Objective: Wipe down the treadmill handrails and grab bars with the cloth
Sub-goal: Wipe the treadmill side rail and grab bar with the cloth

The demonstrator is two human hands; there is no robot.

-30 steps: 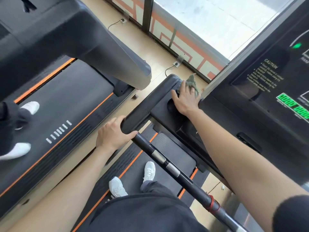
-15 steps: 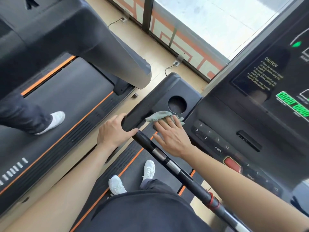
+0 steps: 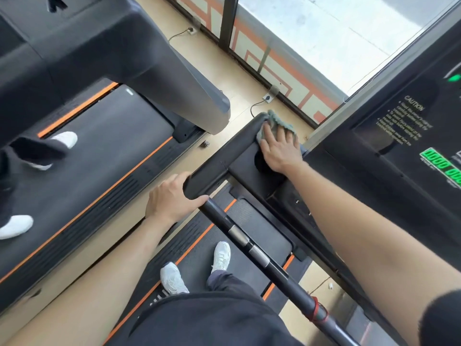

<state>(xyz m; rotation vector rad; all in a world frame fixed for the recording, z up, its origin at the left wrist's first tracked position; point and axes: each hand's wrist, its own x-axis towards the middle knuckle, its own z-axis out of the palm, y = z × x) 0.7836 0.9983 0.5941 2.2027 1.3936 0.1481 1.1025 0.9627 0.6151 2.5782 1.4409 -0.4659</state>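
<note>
R hand (image 3: pixel 280 148) presses the cloth (image 3: pixel 279 121) w/ flat, slightly spread fingers at the handrail's (image 3: pixel 224 156) far corner, L hand (image 3: pixel 169 201) curled round its near end; unpinched, the cloth could slide off onto the floor (image 3: pixel 239 91)

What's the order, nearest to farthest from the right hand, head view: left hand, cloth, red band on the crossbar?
1. cloth, pressed under the fingers of the right hand at the far end of the handrail.
2. left hand, gripping the handrail's near end, leftward.
3. red band, far down the crossbar, by the person's body.
</note>
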